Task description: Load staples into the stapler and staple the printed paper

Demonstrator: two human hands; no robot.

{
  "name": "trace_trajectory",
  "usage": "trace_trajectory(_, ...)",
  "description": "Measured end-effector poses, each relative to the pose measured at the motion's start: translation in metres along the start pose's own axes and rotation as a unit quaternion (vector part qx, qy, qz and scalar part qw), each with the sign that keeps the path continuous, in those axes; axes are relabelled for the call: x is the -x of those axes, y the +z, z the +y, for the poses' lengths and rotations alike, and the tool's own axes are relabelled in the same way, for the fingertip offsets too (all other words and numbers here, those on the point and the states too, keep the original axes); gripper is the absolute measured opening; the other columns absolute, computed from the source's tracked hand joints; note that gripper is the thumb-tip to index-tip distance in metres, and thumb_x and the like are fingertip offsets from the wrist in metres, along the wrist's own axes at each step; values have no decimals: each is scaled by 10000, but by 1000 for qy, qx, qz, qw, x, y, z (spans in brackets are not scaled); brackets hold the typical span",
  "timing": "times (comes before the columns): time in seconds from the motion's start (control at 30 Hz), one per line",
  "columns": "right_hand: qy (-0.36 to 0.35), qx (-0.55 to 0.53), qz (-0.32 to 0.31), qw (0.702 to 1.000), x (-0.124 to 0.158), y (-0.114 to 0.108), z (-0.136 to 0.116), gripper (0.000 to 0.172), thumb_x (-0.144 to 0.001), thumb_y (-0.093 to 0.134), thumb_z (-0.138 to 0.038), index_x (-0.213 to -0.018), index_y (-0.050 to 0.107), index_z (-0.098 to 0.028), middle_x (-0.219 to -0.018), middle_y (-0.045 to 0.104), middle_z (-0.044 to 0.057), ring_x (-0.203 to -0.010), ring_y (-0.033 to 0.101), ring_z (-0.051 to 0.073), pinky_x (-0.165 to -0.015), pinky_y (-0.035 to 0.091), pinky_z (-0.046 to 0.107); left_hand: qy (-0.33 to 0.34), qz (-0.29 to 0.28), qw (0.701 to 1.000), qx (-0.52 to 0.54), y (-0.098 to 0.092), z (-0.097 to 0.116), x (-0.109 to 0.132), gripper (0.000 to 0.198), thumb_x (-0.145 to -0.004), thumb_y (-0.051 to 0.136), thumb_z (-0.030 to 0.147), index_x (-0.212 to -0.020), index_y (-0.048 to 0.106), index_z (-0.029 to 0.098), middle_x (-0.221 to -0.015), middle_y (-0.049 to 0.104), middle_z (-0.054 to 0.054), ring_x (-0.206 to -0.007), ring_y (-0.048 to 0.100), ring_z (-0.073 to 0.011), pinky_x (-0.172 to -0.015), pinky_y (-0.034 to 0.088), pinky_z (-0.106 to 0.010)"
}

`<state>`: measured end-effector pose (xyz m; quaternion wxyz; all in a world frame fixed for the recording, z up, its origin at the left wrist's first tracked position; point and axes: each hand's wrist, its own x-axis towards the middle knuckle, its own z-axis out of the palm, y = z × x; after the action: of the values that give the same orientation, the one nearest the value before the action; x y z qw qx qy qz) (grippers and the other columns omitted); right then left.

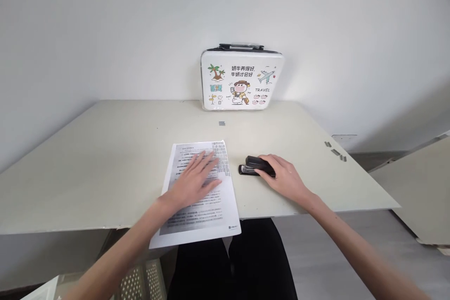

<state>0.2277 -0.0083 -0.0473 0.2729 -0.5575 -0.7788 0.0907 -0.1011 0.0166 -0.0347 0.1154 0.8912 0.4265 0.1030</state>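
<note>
My left hand [195,179] lies flat with fingers spread on a printed sheet of paper [211,221], covering part of its text. The sheet's lower edge hangs over the table's front edge. To the right of the paper, my right hand [284,178] is wrapped round the back of a black stapler [252,165]. The stapler's front end points left towards the paper and is apart from it. A metal strip shows between its upper arm and its base.
A white case [242,77] with cartoon prints stands against the wall at the table's back. Small grey staple strips lie in front of it [221,123] and near the right edge [335,152]. A perforated plastic basket [154,279] is below, at left.
</note>
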Motion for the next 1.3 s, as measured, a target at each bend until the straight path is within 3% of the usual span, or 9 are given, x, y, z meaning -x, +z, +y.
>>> trace_trajectory(0.17,86,-40,29,995,31,-12,28,346,-1002,560,-561,-1226,606,-301,-1205,746,67,-1034,717,296,-892,576,450,-28,10,998,-55,-28,-35,70,668,-1062,454,609,-1667,304,370,-1729,294,36,-1608,237,-309,-1305,251,-579)
trace_trajectory(0.27,114,-68,41,990,45,-17,38,344,-979,600,-576,-1197,621,-310,-1207,745,58,-1035,716,290,-837,587,423,-11,1,998,-65,-36,-46,104,696,-1048,518,548,-1672,229,447,-1735,251,68,-1595,272,-307,-1291,283,-580)
trace_trajectory(0.4,127,-98,59,985,52,-18,46,350,-970,624,-591,-1158,651,-297,-1147,746,68,-932,712,267,-664,573,370,16,-13,997,-79,-28,-31,107,817,-1032,557,531,-1685,71,467,-1742,200,51,-1596,243,-338,-1296,198,-628)
trace_trajectory(0.5,90,-81,135,983,52,-17,46,306,-999,609,-544,-1129,652,-270,-1076,732,88,-910,681,265,-587,532,346,33,-23,995,-86,-15,-7,76,810,-1057,518,543,-1698,39,414,-1752,171,16,-1605,209,-337,-1310,139,-609)
trace_trajectory(0.67,58,-40,286,956,53,-18,43,203,-1027,611,-414,-1150,625,-253,-1041,711,89,-952,640,267,-760,553,395,47,-41,995,-72,9,21,-5,750,-1085,428,592,-1707,79,361,-1767,101,-2,-1630,114,-302,-1327,56,-563)
trace_trajectory(0.9,64,-30,344,936,50,-23,42,168,-1023,633,-343,-1155,618,-240,-1022,698,91,-925,625,256,-754,538,385,52,-53,997,-12,45,58,-138,771,-1054,358,703,-1679,288,256,-1762,148,-98,-1632,82,-353,-1290,-21,-642)
trace_trajectory(1.0,53,-23,349,936,47,-24,42,181,-1028,631,-309,-1194,603,-243,-1048,691,93,-952,623,258,-800,543,400,66,-43,997,3,60,79,-185,775,-1037,379,714,-1656,331,250,-1757,184,-124,-1629,104,-379,-1257,-40,-709)
trace_trajectory(1.13,44,-20,341,939,44,-24,43,192,-1033,626,-287,-1217,587,-248,-1055,686,94,-945,613,260,-810,547,414,69,-63,996,-3,76,103,-225,760,-1003,487,643,-1646,340,264,-1756,198,-126,-1631,120,-363,-1254,-37,-719)
trace_trajectory(1.3,43,-18,357,933,44,-22,45,213,-1030,624,-269,-1240,591,-255,-1102,698,102,-987,630,269,-861,547,442,74,-50,996,8,85,114,-242,717,-960,578,445,-1616,396,220,-1741,250,-142,-1623,163,-369,-1273,-14,-698)
